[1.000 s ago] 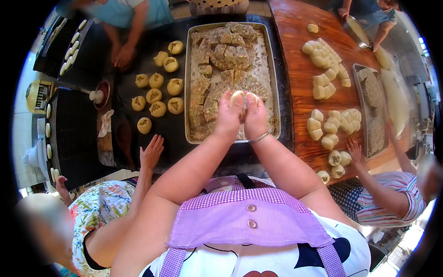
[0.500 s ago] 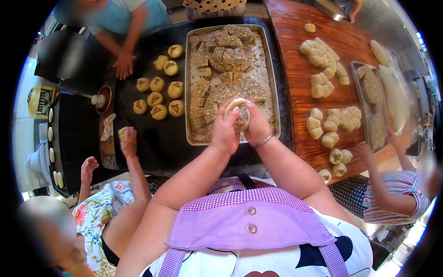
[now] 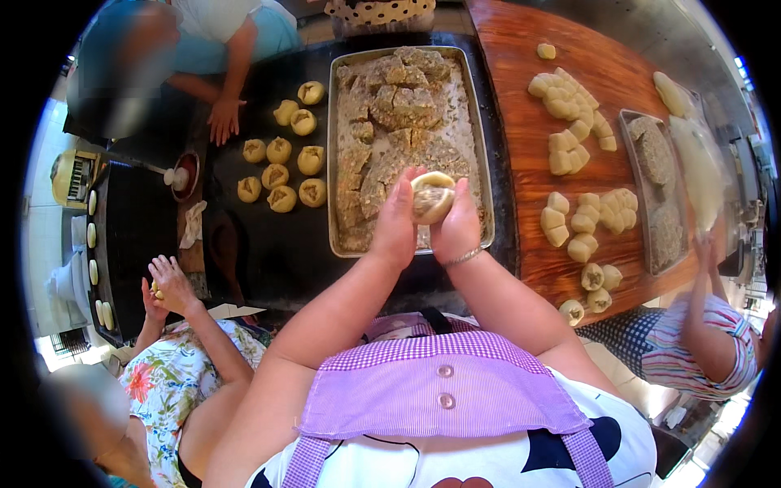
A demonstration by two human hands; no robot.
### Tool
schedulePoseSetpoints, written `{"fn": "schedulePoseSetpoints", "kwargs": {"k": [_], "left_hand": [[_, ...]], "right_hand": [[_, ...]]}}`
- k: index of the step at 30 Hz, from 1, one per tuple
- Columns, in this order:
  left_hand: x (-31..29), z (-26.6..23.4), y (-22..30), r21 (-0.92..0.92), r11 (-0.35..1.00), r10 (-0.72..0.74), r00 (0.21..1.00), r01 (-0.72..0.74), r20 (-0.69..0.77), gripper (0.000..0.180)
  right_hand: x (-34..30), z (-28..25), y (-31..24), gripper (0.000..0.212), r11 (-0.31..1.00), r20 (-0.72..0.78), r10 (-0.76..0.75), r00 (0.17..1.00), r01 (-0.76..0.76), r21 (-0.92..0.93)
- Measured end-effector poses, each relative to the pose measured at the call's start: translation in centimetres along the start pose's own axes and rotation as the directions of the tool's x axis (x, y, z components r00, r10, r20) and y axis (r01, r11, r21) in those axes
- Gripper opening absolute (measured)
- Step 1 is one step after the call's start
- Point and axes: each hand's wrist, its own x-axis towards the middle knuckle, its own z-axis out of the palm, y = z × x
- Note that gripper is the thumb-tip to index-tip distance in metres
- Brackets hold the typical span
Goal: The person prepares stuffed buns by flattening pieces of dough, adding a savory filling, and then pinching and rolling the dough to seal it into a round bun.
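Observation:
Between both hands, over the near part of a metal tray (image 3: pixel 333 195), I hold a round dough bun (image 3: pixel 433 198). Its pale rim stands up around a greyish crumbly filling in the middle. My left hand (image 3: pixel 397 215) cups its left side, fingers pressed against the dough. On the other side my right hand (image 3: pixel 457 224), with a bracelet at the wrist, closes around the bun. Below them, the tray holds a thick mass of crumbly brownish filling (image 3: pixel 407 106), broken into chunks.
Several filled buns (image 3: pixel 277 176) sit on the black table left of the tray. Dough pieces (image 3: pixel 567 98) lie clustered on the wooden table (image 3: pixel 521 49), beside a smaller tray (image 3: pixel 628 138) of filling. Co-workers stand at left, far left and right; one at lower left holds something small.
My hands have opened out around the bun, showing more of its filling. The lower-left co-worker's hands have come together away from the table; the right co-worker's arms have drawn back.

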Motion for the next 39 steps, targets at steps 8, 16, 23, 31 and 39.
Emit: {"fn": "schedulePoseSetpoints", "kwargs": {"k": [8, 16, 23, 31, 39], "left_hand": [[-1.3, 2.5, 0.1, 0.02, 0.997, -0.072, 0.991, 0.075, -0.112, 0.031], [0.4, 2.6, -0.9, 0.303, 0.941, -0.066, 0.961, 0.149, -0.269, 0.032], [0.8, 1.5, 0.3, 0.575, 0.817, 0.033, 0.999, -0.043, 0.028, 0.087], [0.6, 2.0, 1.4, 0.561, 0.808, 0.069, 0.975, -0.178, 0.209, 0.084], [-0.8, -0.3, -2.5, 0.167, 0.986, -0.014, 0.998, 0.003, 0.063, 0.053]], "right_hand": [[-0.8, -2.3, -1.5, 0.058, 0.918, 0.305, -0.014, 0.952, 0.133, -0.373], [-1.0, -2.4, 0.9, 0.03, 0.661, 0.229, -0.374, 0.899, 0.431, -0.614], [-0.1, -1.9, -0.4, 0.039, 0.755, 0.189, -0.379, 0.906, 0.421, -0.503], [-0.2, -2.8, 0.2, 0.037, 0.893, 0.113, -0.26, 0.959, 0.284, -0.348], [-1.2, -1.8, 0.0, 0.037, 0.99, 0.03, -0.121, 0.992, 0.123, -0.071]]}}
